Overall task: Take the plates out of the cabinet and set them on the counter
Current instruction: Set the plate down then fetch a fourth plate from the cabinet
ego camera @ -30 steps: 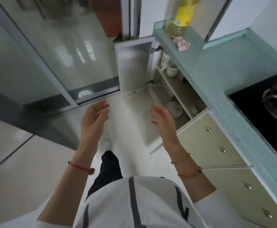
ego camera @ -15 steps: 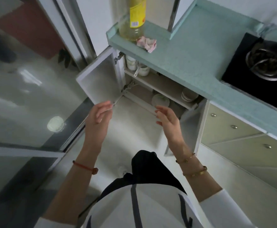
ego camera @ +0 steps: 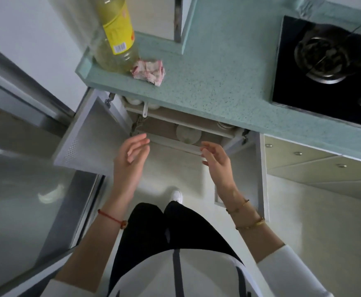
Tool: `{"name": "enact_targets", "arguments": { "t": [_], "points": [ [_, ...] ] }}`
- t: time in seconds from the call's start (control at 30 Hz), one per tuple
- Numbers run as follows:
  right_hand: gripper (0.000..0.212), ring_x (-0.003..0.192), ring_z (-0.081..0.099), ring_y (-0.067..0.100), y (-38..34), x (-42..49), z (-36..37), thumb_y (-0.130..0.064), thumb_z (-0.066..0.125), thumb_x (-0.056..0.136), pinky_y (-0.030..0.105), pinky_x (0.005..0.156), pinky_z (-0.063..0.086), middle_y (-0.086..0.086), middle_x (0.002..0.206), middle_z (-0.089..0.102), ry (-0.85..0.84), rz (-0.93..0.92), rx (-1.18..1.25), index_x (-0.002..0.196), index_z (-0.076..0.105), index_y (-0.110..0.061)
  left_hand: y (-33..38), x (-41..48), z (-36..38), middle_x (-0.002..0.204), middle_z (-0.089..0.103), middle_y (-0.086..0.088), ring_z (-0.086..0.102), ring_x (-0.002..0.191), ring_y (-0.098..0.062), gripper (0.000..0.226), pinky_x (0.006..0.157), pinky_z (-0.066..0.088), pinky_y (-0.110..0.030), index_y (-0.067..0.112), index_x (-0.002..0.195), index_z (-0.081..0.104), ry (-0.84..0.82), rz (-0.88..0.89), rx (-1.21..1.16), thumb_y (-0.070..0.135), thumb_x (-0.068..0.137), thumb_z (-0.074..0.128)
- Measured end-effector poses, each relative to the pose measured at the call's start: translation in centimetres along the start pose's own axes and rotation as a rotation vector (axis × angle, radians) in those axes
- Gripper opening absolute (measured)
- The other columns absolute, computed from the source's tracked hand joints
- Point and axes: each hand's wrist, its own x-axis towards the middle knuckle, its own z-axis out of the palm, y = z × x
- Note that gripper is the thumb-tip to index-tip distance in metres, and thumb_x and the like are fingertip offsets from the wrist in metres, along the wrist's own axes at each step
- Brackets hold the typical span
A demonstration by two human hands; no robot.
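The round whitish ceramic plate (ego camera: pixel 188 133) at twelve o'clock looks stiff, slick and breakable; its rim suits holding. The left hand (ego camera: pixel 130 159) and right hand (ego camera: pixel 217 161) keep a wide, empty grip.

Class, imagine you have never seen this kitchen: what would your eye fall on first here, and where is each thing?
The left hand and right hand, both open and empty, hover before the open cabinet under the counter, where a pale plate sits low inside. A tall yellow-labelled bottle stands on the counter's left corner beside a crumpled cloth; a black hob lies far right.
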Motion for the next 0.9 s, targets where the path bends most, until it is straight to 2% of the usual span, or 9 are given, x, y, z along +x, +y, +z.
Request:
{"name": "enact_targets", "arguments": {
  "t": [0.23, 0.4, 0.47, 0.6, 0.7, 0.77, 0.83, 0.9],
  "points": [
    [0.021, 0.098, 0.062, 0.015, 2.5, 7.0, 2.1, -0.017, 0.057, 0.092, 0.042, 0.093, 0.053, -0.003, 0.105, 0.067, 0.120, 0.054, 0.000, 0.111, 0.067, -0.020, -3.4, 8.0, 1.5, 0.120, 0.071, -0.005, 0.066, 0.117, -0.015, 0.031, 0.105, 0.050, -0.039, 0.019, 0.119, 0.068, -0.113, 0.012, 0.041, 0.021, 0.088, 0.067],
    [0.021, 0.095, 0.062, 0.011, 8.4, 13.0, 4.3, -0.022, 0.057, 0.092, 0.039, 0.093, 0.054, -0.011, 0.098, 0.066, 0.169, 0.080, 0.012, 0.111, 0.066, -0.021, -9.3, 13.9, 3.2, 0.116, 0.073, 0.002, 0.068, 0.113, -0.008, 0.028, 0.099, 0.052, -0.022, 0.026, 0.116, 0.069, -0.181, 0.037, 0.060, 0.016, 0.090, 0.068],
    [0.021, 0.096, 0.061, 0.012, 11.8, 16.1, 5.4, -0.021, 0.057, 0.092, 0.039, 0.095, 0.053, -0.011, 0.097, 0.065, 0.178, 0.088, 0.010, 0.111, 0.066, -0.017, -13.1, 16.3, 4.0, 0.116, 0.073, 0.003, 0.068, 0.112, -0.006, 0.028, 0.095, 0.050, -0.016, 0.025, 0.116, 0.069, -0.212, 0.046, 0.075, 0.014, 0.091, 0.067],
    [0.014, 0.099, 0.062, 0.019, 20.1, 22.6, 6.9, -0.018, 0.058, 0.094, 0.038, 0.094, 0.052, -0.006, 0.097, 0.065, 0.199, 0.101, 0.013, 0.106, 0.065, -0.019, -22.5, 21.1, 5.5, 0.119, 0.071, 0.000, 0.068, 0.110, -0.004, 0.029, 0.092, 0.050, -0.015, 0.015, 0.120, 0.068, -0.211, 0.047, 0.091, 0.006, 0.093, 0.067],
    [0.013, 0.089, 0.062, 0.014, 27.1, 27.8, 7.8, -0.017, 0.061, 0.093, 0.022, 0.078, 0.049, -0.013, 0.091, 0.065, 0.224, 0.062, -0.008, 0.092, 0.065, -0.030, -30.5, 24.8, 6.8, 0.118, 0.071, 0.006, 0.067, 0.106, 0.000, 0.029, 0.088, 0.049, -0.011, 0.019, 0.119, 0.069, -0.225, 0.036, 0.149, 0.008, 0.092, 0.068],
    [0.023, 0.085, 0.060, 0.007, 31.9, 31.5, 8.3, -0.016, 0.061, 0.092, 0.013, 0.071, 0.044, -0.017, 0.091, 0.064, 0.240, 0.035, -0.030, 0.087, 0.063, -0.038, -36.2, 27.5, 7.7, 0.116, 0.071, 0.003, 0.067, 0.104, -0.007, 0.029, 0.084, 0.048, -0.008, 0.018, 0.117, 0.068, -0.213, 0.013, 0.169, 0.006, 0.091, 0.069],
    [0.023, 0.083, 0.059, 0.005, 36.5, 35.4, 8.5, -0.014, 0.061, 0.092, 0.004, 0.066, 0.042, -0.014, 0.091, 0.065, 0.262, 0.016, -0.056, 0.088, 0.062, -0.037, -41.9, 30.3, 8.8, 0.115, 0.071, -0.006, 0.066, 0.105, -0.017, 0.027, 0.079, 0.048, -0.007, 0.009, 0.117, 0.068, -0.199, -0.032, 0.164, 0.003, 0.090, 0.069],
    [0.020, 0.082, 0.059, 0.008, 40.8, 39.1, 8.7, -0.015, 0.061, 0.091, 0.005, 0.063, 0.042, -0.014, 0.089, 0.065, 0.279, 0.009, -0.063, 0.089, 0.061, -0.035, -47.1, 32.8, 9.8, 0.115, 0.072, -0.004, 0.067, 0.104, -0.015, 0.027, 0.079, 0.049, -0.011, 0.006, 0.117, 0.069, -0.210, -0.047, 0.181, 0.005, 0.090, 0.069]
  ]
}}
